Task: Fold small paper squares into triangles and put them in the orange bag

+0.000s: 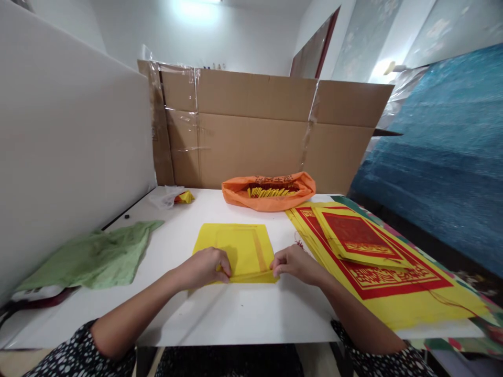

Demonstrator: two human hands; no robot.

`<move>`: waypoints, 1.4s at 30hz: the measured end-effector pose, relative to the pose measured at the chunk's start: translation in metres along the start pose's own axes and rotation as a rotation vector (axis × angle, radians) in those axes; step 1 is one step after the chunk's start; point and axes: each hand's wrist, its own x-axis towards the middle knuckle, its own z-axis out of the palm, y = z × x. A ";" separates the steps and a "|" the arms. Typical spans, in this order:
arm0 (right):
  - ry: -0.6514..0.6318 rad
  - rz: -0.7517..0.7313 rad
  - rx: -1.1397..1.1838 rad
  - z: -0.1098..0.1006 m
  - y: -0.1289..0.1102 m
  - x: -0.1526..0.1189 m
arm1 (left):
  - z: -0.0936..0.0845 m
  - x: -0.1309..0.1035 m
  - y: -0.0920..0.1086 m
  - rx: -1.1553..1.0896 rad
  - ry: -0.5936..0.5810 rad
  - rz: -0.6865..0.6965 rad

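A yellow sheet (239, 248) lies on the white table in front of me, its near edge folded up in a narrow strip. Faint print shows through its surface. My left hand (210, 267) pinches the near edge around its middle, fingers closed on it. At the near right corner, my right hand (294, 263) grips the same sheet between thumb and fingers. To the right lie large yellow sheets with red print (377, 283), and a smaller stack of printed sheets (359, 235) rests on top of them.
An orange bag (239, 195) holding folded yellow pieces stands at the back, before a cardboard panel (251, 131). A green cloth (98, 256) lies at left on the white table (236, 319). Clear plastic (167, 197) with a small yellow-red piece (185, 197) is behind it.
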 end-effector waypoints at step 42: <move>-0.080 -0.356 -0.217 0.016 -0.019 0.000 | 0.010 -0.015 0.013 0.144 0.071 0.060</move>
